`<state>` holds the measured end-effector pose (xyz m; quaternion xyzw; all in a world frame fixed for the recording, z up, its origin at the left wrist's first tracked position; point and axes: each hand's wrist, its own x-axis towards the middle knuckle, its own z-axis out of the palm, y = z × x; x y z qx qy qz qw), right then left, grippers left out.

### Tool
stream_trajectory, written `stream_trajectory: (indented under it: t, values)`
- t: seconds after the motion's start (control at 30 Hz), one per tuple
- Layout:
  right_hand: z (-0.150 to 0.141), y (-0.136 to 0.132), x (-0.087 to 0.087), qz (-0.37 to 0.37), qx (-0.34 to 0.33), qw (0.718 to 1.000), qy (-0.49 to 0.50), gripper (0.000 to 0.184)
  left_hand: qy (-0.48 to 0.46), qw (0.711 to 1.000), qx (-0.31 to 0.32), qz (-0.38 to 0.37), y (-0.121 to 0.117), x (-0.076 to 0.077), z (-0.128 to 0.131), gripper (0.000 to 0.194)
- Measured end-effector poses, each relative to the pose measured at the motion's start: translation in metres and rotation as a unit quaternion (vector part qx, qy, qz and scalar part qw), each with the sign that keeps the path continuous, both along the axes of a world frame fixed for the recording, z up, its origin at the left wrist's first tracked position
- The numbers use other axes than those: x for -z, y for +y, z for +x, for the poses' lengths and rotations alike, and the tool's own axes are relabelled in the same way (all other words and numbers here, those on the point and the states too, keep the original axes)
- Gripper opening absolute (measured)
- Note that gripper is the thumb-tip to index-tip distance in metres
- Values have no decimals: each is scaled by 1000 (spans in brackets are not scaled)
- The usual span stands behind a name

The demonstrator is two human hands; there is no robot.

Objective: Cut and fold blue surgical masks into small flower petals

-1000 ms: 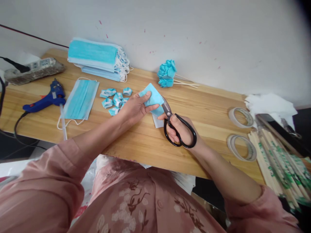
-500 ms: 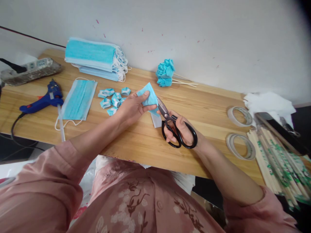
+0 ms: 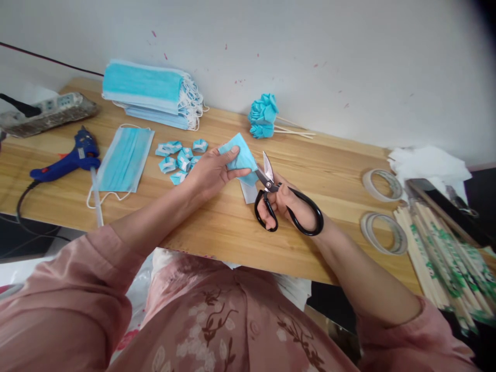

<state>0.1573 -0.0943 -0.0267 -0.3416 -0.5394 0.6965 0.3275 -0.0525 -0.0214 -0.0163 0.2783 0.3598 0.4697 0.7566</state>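
Observation:
My left hand [image 3: 218, 168] pinches a folded piece of blue face-mask fabric [image 3: 241, 153] between thumb and fingers, above the wooden table. My right hand [image 3: 287, 201] grips black-handled scissors [image 3: 268, 182] with the blades spread apart. The lower blade's tip is at the fabric's right corner; the upper blade stands clear of it. Below the folded piece lies a cut strip, blue and pale grey [image 3: 249, 192]. Left of my left hand are several small folded blue pieces with white patches [image 3: 184, 158].
A stack of face masks [image 3: 143, 85], a single mask [image 3: 126, 157], a blue glue gun [image 3: 67, 157] and a power strip [image 3: 54, 111] lie left. Blue fabric flowers on sticks [image 3: 263, 114] rest by the wall. Rightward are tape rolls [image 3: 366, 232], wrapped chopsticks [image 3: 445, 263] and white sheets [image 3: 430, 160].
The scissors have opened: their blades and handles are now wider apart, and the pivot has shifted slightly right. My left hand has hardly moved with the folded fabric.

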Motion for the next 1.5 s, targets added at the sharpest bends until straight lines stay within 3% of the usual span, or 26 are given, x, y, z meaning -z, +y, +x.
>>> stream_trajectory:
  t: [0.4, 0.8, 1.5]
  values:
    - [-6, 1, 2, 7, 33, 999, -2, 87, -2, 998, 56, 6, -10, 4, 7, 10]
    - [-17, -3, -5, -19, 79, 996, 46, 89, -21, 999, 38, -7, -9, 7, 9, 11]
    - [-19, -7, -5, -27, 113, 993, 16, 81, -28, 998, 49, -8, -9, 5, 8, 9]
